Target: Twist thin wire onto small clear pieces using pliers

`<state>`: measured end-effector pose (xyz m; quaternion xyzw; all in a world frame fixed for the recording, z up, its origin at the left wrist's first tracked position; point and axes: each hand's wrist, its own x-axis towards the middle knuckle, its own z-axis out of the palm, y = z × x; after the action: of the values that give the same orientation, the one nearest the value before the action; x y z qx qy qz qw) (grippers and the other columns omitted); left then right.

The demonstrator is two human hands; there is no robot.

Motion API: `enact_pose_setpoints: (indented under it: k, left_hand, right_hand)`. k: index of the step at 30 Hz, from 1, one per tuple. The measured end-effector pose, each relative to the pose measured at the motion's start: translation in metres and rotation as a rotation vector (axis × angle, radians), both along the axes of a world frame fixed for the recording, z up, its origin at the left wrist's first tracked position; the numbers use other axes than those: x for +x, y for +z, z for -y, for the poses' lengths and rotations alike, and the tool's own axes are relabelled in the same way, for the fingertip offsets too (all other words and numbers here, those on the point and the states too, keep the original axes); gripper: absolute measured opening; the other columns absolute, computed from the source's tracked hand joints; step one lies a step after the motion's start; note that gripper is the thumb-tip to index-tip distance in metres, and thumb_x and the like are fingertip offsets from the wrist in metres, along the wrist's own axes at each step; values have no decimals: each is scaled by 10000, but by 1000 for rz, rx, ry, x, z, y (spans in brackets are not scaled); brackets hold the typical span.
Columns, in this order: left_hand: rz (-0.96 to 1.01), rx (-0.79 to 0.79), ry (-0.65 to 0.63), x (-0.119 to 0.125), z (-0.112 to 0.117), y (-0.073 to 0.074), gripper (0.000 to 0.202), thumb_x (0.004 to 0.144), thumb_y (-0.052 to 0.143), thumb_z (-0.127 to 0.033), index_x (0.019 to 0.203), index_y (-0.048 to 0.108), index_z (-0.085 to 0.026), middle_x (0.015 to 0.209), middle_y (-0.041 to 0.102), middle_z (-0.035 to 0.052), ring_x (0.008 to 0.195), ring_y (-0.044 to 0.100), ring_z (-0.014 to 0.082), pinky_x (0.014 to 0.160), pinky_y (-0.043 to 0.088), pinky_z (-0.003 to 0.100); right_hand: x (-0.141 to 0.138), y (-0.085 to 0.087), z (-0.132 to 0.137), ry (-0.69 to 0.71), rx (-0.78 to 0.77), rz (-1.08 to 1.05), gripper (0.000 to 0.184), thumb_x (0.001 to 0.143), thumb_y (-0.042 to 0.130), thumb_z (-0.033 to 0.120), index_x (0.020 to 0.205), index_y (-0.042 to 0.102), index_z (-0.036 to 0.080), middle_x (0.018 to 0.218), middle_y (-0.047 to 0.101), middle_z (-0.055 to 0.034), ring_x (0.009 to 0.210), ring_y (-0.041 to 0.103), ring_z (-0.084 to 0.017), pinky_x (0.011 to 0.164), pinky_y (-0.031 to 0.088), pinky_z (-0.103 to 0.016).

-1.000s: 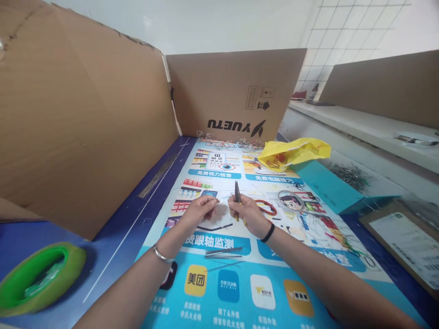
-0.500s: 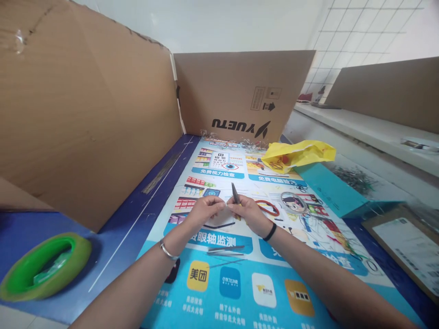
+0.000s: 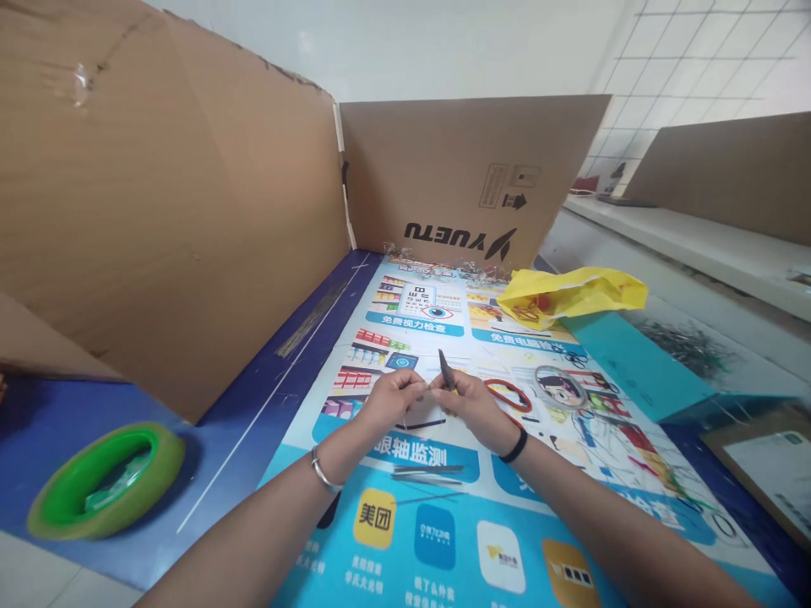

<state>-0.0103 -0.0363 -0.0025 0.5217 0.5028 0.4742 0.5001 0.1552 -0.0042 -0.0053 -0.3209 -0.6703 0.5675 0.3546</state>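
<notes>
My left hand (image 3: 394,399) is closed in a pinch, its thumb and forefinger meeting something too small to name. Almost touching it, the fingertips of my right hand (image 3: 470,407) are pressed together too. A dark, tapered hand tool (image 3: 446,369) sticks up out of my right hand, its lower part hidden by the fingers. Under the hands a thin dark strip (image 3: 421,425) lies on the printed poster (image 3: 297,498). Several thin dark wire pieces (image 3: 427,473) lie nearer to me. A red wire coil (image 3: 508,395) rests right of my right hand.
A roll of tape with a green core (image 3: 105,481) sits at the left. Cardboard panels (image 3: 253,186) stand along the left and back. To the right are a yellow bag (image 3: 589,291), a teal folder (image 3: 639,363), a clear ring-shaped coil (image 3: 561,388) and tangled wire (image 3: 681,348).
The whole view has shifted, so things appear a little farther right. Both hands stay pinched close together, and the tool remains in my right hand.
</notes>
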Motion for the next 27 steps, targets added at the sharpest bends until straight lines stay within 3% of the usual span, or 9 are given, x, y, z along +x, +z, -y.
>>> enact_pose_setpoints:
  k: [8, 12, 18, 22, 27]
  left_hand:
    - [-68, 63, 23, 5, 6, 2, 175, 726, 543, -312, 639, 548, -160, 502, 445, -53, 477, 384, 78, 482, 307, 207]
    - [-91, 84, -32, 11, 12, 5, 162, 715, 544, -295, 632, 574, -159, 538, 479, -41, 515, 406, 88, 511, 326, 213]
    - [-62, 73, 4, 7, 8, -1, 170, 718, 536, -318, 642, 573, -170, 559, 523, -30, 515, 442, 99, 511, 346, 221]
    - [-29, 65, 35, 4, 4, -4, 175, 722, 537, -331, 658, 565, -170, 536, 497, -39, 490, 429, 92, 490, 339, 212]
    - [-17, 111, 88, -10, -1, 6, 199, 729, 545, -347, 639, 546, -170, 490, 446, -53, 456, 404, 80, 477, 334, 200]
  right_hand:
    - [3, 7, -2, 12, -148, -69, 302, 797, 528, 449, 889, 573, 166, 711, 559, -17, 621, 508, -115, 553, 383, -247]
    - [9, 16, -7, -4, -189, 5, 347, 771, 552, 472, 913, 565, 156, 726, 584, -30, 630, 529, -123, 582, 416, -262]
    - [12, 24, -19, 19, -174, 184, 345, 734, 580, 499, 741, 490, 167, 644, 559, 0, 544, 510, -99, 522, 392, -241]
    - [8, 21, -28, 60, 8, 430, 371, 740, 535, 529, 670, 490, 168, 522, 471, 42, 471, 424, -77, 463, 323, -217]
    - [-2, 26, -34, -18, 336, 750, 298, 735, 534, 474, 721, 540, 176, 593, 542, 22, 546, 463, -100, 500, 302, -215]
